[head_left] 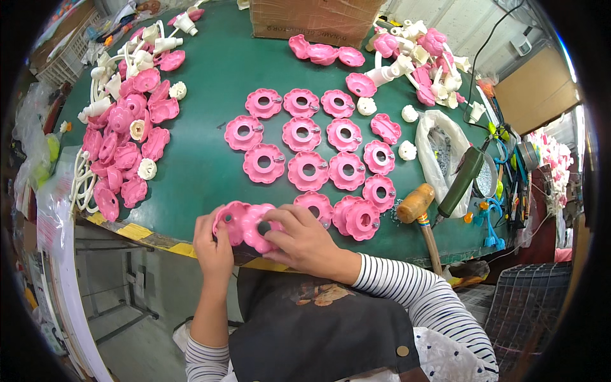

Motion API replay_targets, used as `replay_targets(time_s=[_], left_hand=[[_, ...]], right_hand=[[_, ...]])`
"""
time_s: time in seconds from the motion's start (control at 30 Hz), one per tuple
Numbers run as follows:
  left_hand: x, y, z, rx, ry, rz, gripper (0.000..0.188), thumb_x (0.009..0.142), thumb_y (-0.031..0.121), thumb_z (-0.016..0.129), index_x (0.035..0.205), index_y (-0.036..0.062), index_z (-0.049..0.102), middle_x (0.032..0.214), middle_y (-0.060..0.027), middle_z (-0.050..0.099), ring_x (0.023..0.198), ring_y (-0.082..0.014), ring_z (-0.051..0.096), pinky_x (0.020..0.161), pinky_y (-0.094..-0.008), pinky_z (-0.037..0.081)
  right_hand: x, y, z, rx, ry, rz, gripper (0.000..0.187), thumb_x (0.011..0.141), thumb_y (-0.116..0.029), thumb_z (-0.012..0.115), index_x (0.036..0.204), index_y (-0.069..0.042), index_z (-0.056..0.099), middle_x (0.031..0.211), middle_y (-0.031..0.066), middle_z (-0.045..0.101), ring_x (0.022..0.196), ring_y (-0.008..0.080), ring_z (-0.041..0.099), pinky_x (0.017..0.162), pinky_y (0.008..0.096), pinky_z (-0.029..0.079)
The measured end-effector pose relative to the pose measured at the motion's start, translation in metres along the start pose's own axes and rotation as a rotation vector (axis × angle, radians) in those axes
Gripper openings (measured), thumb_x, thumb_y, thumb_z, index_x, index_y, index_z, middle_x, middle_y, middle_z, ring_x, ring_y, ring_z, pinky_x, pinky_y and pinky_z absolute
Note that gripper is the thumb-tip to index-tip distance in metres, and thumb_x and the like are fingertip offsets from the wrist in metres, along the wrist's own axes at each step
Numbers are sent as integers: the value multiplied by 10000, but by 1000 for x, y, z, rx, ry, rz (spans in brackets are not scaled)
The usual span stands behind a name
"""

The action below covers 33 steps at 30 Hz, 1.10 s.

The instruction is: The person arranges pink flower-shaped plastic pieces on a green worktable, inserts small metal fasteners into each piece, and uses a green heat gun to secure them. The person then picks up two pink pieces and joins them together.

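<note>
At the near table edge my left hand (213, 242) grips a pink scalloped plastic cup (236, 219), thumb and fingers on its rim. Against that cup, my right hand (304, 239) pinches a pink flower-shaped plastic ring (254, 235) with a hole in its middle. The two parts touch; whether they are joined, I cannot tell. Beyond my hands, several pink flower-shaped rings (309, 169) lie in rough rows, most with a small metal piece beside the hole. To the right of my right hand, a few of these rings (359, 219) are stacked or overlapping.
Pink and white plastic parts are heaped left (124, 127) and far right (423, 57). A cardboard box (315, 19) stands at the back. To the right are a wooden mallet (417, 202), a green electric screwdriver (463, 181) hanging by its cord, and a white bag (433, 127) of small metal pieces.
</note>
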<state>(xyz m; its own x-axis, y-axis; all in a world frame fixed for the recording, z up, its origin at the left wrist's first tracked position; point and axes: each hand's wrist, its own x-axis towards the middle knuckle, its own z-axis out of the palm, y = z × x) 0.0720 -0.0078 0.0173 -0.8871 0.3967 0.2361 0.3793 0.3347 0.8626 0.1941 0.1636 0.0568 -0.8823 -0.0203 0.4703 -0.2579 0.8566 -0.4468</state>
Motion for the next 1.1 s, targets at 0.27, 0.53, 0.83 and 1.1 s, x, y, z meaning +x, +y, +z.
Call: replay_targets(time_s=[0.27,0.53,0.83,1.1], left_hand=[[-37,58,-4,-1125,-508,-401,724,928,184,613,1545,13,275,1466,-133,439,1347,-227,453,1136,-366,359],[-47,42,-8,-1167,-487,-579,757,900,231,699,1519,27,314,1442,-137,471,1292,-249,522,1053,-402,469],[-37,65,-18,-1253,-489,-494,705,982,299,547,1548,21,231,1510,-186,401,1328,-337,513,971,-515,565],[-38,77,-24,-1072,-399,-476,688,1040,356,454,1563,-1,184,1532,-199,372,1352,-333,491,1000,-504,547]], right_hand=[[-15,3,-8,298,-31,76,481,738,-200,862,1091,-71,563,1461,193,453,1277,405,521,987,442,511],[-29,-2,-37,1112,-169,468,984,758,-196,875,1539,-75,288,1455,155,437,1257,296,551,1031,415,480],[-31,4,-29,1416,-44,489,942,835,-148,817,1567,-52,232,1516,161,378,1385,245,435,1146,412,365],[-31,3,-30,1452,136,518,1042,751,-300,887,1552,-80,258,1507,178,410,1370,301,477,1123,439,411]])
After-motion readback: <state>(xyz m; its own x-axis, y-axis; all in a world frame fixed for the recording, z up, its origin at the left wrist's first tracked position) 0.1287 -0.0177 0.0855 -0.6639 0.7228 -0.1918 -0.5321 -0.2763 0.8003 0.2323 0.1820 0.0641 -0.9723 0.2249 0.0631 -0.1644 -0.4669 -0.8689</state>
